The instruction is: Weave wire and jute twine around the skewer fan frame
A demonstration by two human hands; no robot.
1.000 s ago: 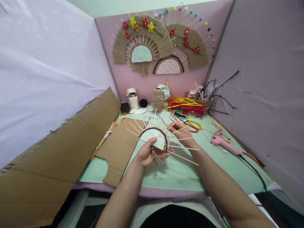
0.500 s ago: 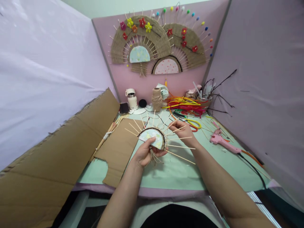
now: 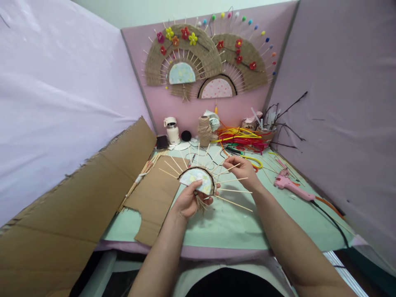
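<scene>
My left hand (image 3: 188,200) grips a half-round fan base (image 3: 193,176) from below, thumb on its face. Pale blue patterned fabric covers the base, and a dark cord edges its curve. Thin wooden sticks (image 3: 234,191) fan out from the curved rim, and a twine tassel (image 3: 201,203) hangs under it by my fingers. My right hand (image 3: 238,167) is pinched closed among the sticks on the right side. A thin strand, apparently twine, runs from the base of the sticks to those fingertips; its end is hidden.
A twine spool (image 3: 204,131), a bottle (image 3: 172,131) and pipe cleaners (image 3: 241,136) stand or lie at the back. A pink glue gun (image 3: 292,186) lies right. Cut cardboard (image 3: 154,194) and a stick bundle (image 3: 139,179) lie left. Finished fans (image 3: 182,41) hang on the back panel.
The fan base has shifted and turned slightly to the left in my left hand. My right hand has moved a little to the right, away from the base, still pinched.
</scene>
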